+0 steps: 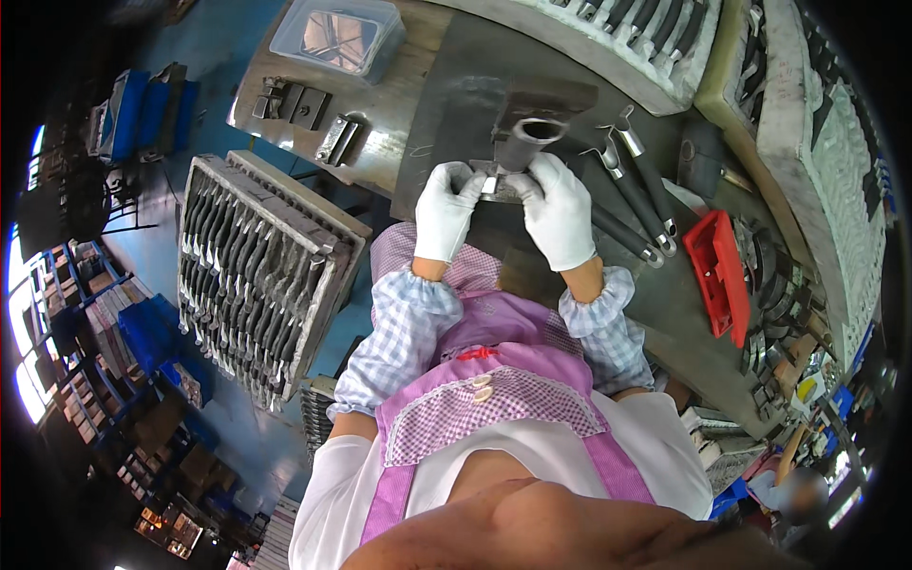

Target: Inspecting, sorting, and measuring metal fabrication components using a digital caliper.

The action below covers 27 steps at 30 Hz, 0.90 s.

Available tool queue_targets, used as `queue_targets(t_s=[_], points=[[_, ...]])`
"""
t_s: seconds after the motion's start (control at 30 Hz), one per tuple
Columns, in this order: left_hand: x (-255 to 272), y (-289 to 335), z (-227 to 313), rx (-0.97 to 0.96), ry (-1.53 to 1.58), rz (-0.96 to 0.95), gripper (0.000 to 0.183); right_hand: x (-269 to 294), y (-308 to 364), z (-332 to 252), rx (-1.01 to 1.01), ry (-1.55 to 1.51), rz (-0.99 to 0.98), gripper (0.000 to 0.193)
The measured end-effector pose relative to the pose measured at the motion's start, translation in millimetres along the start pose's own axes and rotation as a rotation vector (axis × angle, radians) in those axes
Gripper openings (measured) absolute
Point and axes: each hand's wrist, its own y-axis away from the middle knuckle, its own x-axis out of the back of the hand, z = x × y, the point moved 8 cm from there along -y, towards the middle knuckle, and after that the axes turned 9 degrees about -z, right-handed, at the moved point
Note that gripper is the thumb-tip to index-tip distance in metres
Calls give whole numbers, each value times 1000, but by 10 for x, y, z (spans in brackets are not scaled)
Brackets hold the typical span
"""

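Both hands wear white gloves and meet at the near side of a dark metal fixture with an upright round tube [528, 142]. A small flat metal piece [490, 185], partly bright, sits between them in front of the tube; its kind I cannot make out. My left hand [445, 211] is closed, with thumb and fingertips pinching its left side. My right hand [559, 214] is closed too, its thumb at the piece's right end and its fingers beside the tube, partly hidden. Several black handles with shiny metal ends [638, 180] lie right of my right hand.
A hammer [701, 157] and a red plastic tray [717, 275] lie further right on the workbench. Clear bin [380, 47] and metal clamp-like blocks [339, 140] stand at the back left. Racks of black handles [252, 275] flank me on the left, at the back and on the right.
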Motion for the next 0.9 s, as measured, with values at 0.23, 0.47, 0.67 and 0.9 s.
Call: queue_targets(t_s=[0.23,0.47,0.67,0.9], points=[[-1,39,-4,-19,66,61,21,162,114,337,-112,-230,-82,19],[-42,37,35,-152,18,38,20,85,359,321,317,343,141,16],[-37,31,18,-105,-51,19,25,40,399,517,212,222,125,11],[-8,-28,45,-18,-50,-95,34,81,416,439,258,197,124,19]])
